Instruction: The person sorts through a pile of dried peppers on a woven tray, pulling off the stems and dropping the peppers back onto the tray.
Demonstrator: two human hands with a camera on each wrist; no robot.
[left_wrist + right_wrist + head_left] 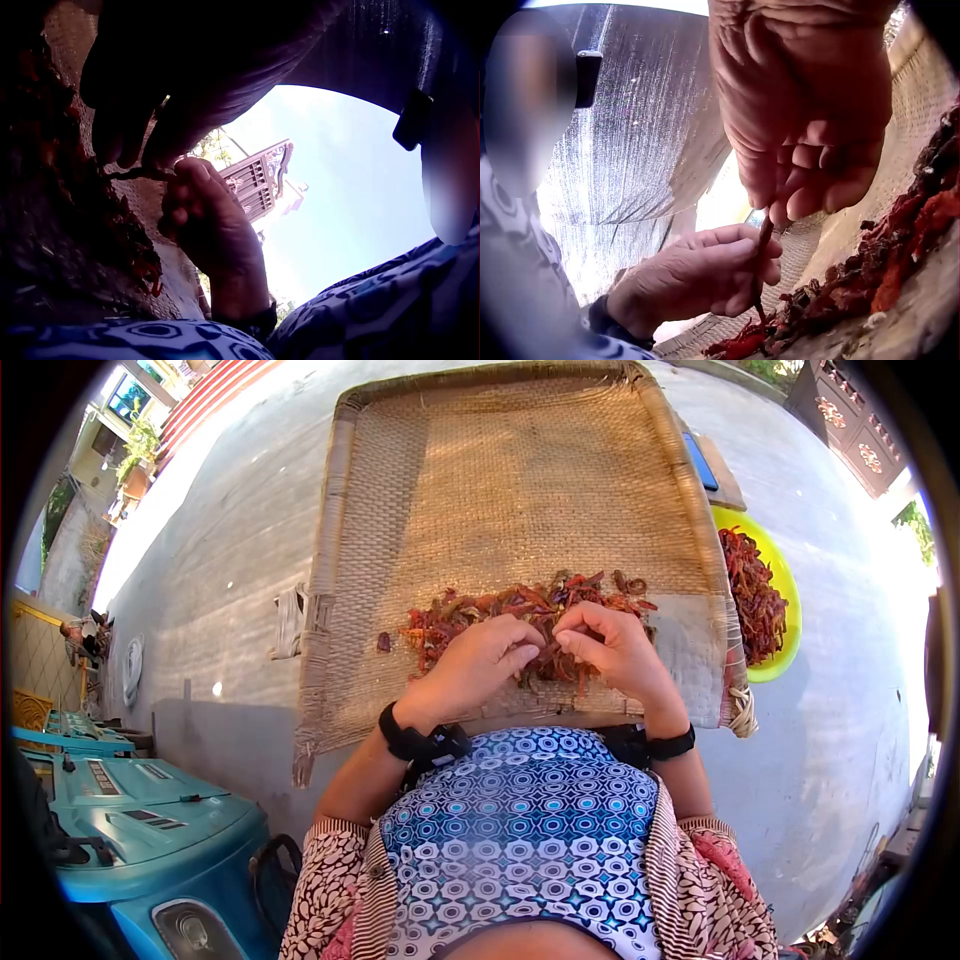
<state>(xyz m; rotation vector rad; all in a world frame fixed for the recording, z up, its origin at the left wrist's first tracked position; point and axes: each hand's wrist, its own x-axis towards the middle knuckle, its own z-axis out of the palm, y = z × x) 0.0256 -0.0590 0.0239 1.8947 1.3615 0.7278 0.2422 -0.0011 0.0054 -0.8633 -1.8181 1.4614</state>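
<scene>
Head looks down; wrist views upward, close.

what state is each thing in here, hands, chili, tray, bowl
left hand: fingers curled, pinching one chili together with the right
right hand: fingers curled, pinching the same chili
chili: thin, dark red, dried, held between both hands just above the pile
pile: dried red chilies heaped at the near edge of the tray
tray: woven, far part bare
bowl: yellow-green, beside the tray, holding chilies
</scene>
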